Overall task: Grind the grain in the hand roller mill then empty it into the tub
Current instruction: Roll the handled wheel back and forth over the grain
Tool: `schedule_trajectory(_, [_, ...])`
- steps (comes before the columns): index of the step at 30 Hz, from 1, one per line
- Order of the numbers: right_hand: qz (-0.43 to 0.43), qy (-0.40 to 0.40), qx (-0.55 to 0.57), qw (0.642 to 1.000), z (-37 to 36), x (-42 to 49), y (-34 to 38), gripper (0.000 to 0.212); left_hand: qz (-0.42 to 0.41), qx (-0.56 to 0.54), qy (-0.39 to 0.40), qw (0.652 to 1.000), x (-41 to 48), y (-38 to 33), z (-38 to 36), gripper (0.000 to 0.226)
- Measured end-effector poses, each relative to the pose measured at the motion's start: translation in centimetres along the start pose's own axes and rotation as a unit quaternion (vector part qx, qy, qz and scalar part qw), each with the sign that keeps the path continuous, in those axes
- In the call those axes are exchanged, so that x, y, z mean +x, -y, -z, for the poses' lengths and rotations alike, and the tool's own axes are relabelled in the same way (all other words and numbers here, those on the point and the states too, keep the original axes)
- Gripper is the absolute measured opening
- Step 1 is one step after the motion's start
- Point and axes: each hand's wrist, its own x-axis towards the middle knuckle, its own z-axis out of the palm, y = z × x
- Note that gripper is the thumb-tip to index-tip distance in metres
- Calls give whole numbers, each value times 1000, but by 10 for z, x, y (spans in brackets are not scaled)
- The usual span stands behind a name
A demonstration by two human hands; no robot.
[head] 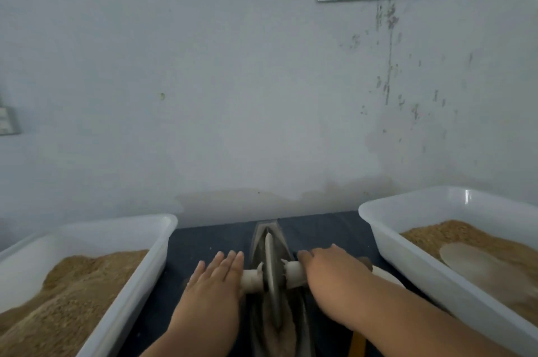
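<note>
Wheel axle (251,279) under the fingers (230,263) of left hand (214,287) and right hand (332,272)

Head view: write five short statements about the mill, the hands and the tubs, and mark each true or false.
1. The left hand and right hand press on the white axle, one on each side of the wheel. True.
2. The left tub is empty. False: it holds tan ground grain.
3. The wheel stands upright in a dark trough between the tubs. True.
4. The right tub holds water. False: it holds ground grain with a pale round disc lying on it.
5. The left hand is balled in a fist. False: its fingers are straight.
</note>
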Motion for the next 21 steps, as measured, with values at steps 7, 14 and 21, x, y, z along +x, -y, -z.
schedule_trajectory(7, [8,-91,35,995,-25,71,-20,73,47,-61,-38,996,52,3,-6,64])
schedule_trajectory(14, [-2,-89,62,994,-18,60,-9,99,46,-52,-34,997,48,9,-16,65])
schedule_trajectory(21, [-19,26,66,997,-3,-10,2,94,-47,-47,-44,997,-8,-17,11,66])
